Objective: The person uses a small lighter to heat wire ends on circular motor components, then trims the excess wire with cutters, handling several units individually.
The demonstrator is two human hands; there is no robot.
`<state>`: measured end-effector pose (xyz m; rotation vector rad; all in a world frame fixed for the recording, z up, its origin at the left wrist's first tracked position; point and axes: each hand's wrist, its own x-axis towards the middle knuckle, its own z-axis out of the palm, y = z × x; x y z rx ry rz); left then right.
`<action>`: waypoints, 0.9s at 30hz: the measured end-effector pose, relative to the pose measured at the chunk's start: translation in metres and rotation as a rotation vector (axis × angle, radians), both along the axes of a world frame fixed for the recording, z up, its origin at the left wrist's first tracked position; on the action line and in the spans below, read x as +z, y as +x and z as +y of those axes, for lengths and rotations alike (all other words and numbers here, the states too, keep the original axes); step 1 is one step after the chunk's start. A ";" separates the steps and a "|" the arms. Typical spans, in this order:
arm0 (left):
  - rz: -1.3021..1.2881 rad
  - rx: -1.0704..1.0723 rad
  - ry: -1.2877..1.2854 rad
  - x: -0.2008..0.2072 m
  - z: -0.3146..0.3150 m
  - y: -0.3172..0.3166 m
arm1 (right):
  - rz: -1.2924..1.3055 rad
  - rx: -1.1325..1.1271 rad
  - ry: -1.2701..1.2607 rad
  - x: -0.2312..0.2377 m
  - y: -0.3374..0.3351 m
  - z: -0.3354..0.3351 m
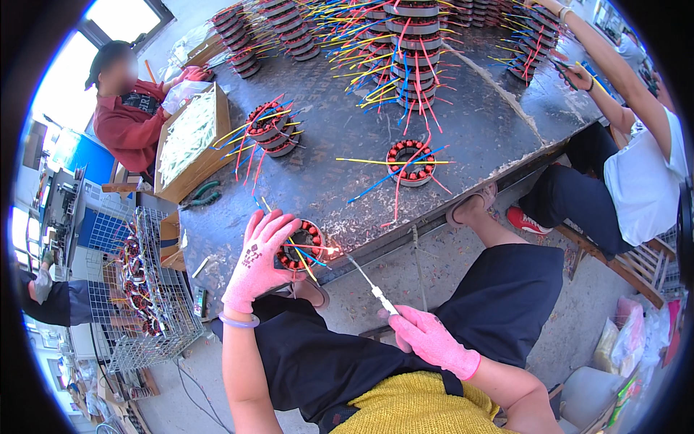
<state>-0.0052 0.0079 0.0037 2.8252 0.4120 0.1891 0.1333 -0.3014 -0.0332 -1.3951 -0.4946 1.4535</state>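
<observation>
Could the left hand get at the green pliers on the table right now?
Probably not at once: the left hand is pressed on a wound coil ring. The green pliers lie uncovered on the table, further out to its left, with nothing between.

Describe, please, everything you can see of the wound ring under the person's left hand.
The wound ring is a round dark metal core with reddish copper-coloured coils set around its open centre. It lies flat near the front edge of the dark metal table. Yellow, blue and red leads trail from it. The left hand, in a pink glove, rests on its left side. The right hand holds a thin torch whose tip glows orange beside the ring's right edge.
</observation>
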 end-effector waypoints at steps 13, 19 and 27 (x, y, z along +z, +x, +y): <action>-0.230 -0.074 -0.042 0.026 -0.011 0.000 | 0.107 -0.213 0.088 0.022 0.026 -0.023; -0.361 -0.127 0.016 0.112 -0.055 0.000 | 0.021 -0.294 0.125 0.048 0.052 -0.037; -0.415 -0.031 0.095 0.121 0.001 0.012 | -0.096 -0.397 0.179 0.046 0.053 -0.035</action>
